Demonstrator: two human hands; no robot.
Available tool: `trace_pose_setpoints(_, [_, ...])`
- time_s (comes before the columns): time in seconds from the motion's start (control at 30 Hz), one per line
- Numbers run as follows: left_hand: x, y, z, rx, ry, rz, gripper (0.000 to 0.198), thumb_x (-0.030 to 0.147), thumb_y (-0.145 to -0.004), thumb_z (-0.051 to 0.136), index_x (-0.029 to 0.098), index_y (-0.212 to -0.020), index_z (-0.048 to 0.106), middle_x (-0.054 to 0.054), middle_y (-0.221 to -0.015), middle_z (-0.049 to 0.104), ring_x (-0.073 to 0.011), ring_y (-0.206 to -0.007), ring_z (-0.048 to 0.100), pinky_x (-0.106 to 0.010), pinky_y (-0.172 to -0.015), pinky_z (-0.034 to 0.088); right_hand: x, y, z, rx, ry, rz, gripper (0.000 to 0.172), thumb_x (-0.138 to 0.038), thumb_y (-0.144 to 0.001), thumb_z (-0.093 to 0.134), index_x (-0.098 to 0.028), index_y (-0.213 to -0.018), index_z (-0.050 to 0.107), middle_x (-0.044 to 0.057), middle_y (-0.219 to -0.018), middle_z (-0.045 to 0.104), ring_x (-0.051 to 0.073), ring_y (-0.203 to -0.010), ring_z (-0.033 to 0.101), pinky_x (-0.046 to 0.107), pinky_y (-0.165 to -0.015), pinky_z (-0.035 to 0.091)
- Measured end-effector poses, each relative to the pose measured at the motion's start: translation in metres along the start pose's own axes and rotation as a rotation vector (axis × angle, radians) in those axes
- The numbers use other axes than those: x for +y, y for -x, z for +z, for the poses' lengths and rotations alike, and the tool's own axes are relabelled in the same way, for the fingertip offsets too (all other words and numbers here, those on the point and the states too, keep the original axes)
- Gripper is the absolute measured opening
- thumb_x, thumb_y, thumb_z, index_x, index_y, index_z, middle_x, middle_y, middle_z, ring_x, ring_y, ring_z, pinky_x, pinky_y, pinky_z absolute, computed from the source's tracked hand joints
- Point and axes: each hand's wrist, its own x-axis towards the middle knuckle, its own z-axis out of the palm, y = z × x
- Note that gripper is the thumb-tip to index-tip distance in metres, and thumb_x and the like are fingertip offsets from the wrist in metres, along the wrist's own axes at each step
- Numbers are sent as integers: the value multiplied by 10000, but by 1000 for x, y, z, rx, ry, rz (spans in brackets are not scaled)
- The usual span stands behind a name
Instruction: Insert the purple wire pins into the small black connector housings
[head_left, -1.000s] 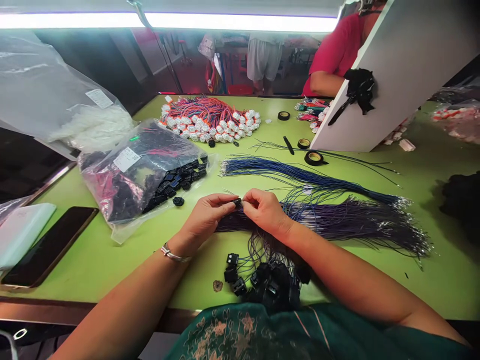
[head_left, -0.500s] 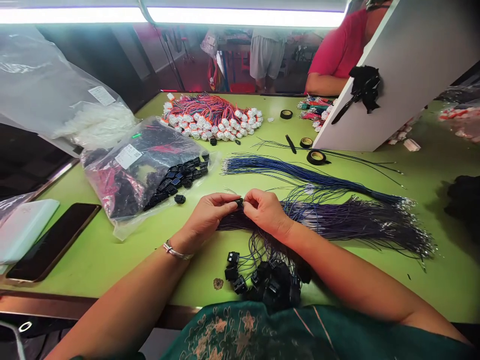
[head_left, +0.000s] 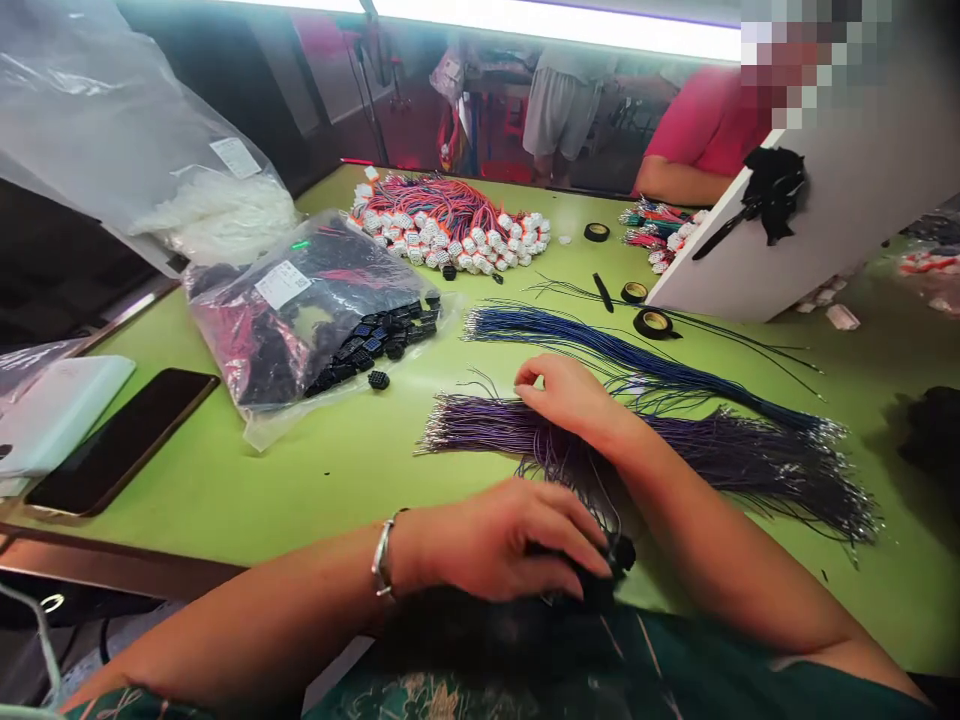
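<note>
Fingers [head_left: 525, 372] perhaps pinching one wire [head_left: 487, 385]

Green table [head_left: 300, 480], wire bundles [head_left: 487, 432], phone [head_left: 120, 440]

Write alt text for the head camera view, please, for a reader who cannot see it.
On a green table, the left hand rests on a pile of black connectors at the near edge, while the right hand pinches at a bundle of purple wires. Blue wires and a bag of black connectors lie beyond.

head-worn view, close, down over table [head_left: 247, 480]
</note>
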Motion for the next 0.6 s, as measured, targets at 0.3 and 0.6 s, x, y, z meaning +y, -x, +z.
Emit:
trace_pose_setpoints(0.3, [7,18,-70,476,-644,-347,164,205,-844,575,171,-817,733,-93,-809,734,-191,-764,668,-305,-737,509,-1,-5,21,16,124,-31,135,-234,-817,546,-192,-758,660,43,-835,684,170,-789,582,273,-682,370])
trace_pose_setpoints(0.6, [-20,66,-155,428,-1186,-1120,228,269,-731,667,174,-921,751,-125,-920,737,-285,-843,653,-334,-739,456,-30,8,12,116,-18,-152,106,-143,-799,558,-173,-758,652,32,-764,680,150,-701,570,267,-671,381])
